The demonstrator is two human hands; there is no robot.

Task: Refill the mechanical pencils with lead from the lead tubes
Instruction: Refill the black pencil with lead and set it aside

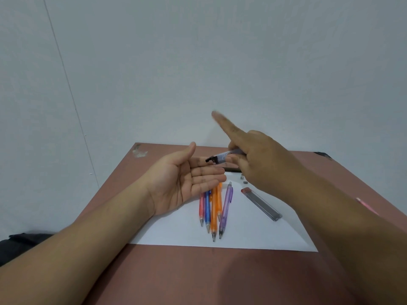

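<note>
My right hand [259, 159] holds a clear lead tube [222, 158] with a black cap end, tilted over my left palm; its index finger sticks up and is blurred. My left hand [187, 183] lies palm up with straight fingers under the tube's black end. Below it, on a white sheet of paper [180, 230], lie several mechanical pencils side by side: a red one [201, 208], a blue one [207, 211], an orange one [214, 213] and a purple one [225, 208]. A second lead tube [262, 204] with a red cap lies to their right.
The paper rests on a reddish-brown table [198, 276] against a pale wall. Small grey caps or erasers [243, 179] lie near the far edge of the paper, and a dark pencil-like stick [231, 169] lies behind my hands. Dark cloth [19, 243] is at the left.
</note>
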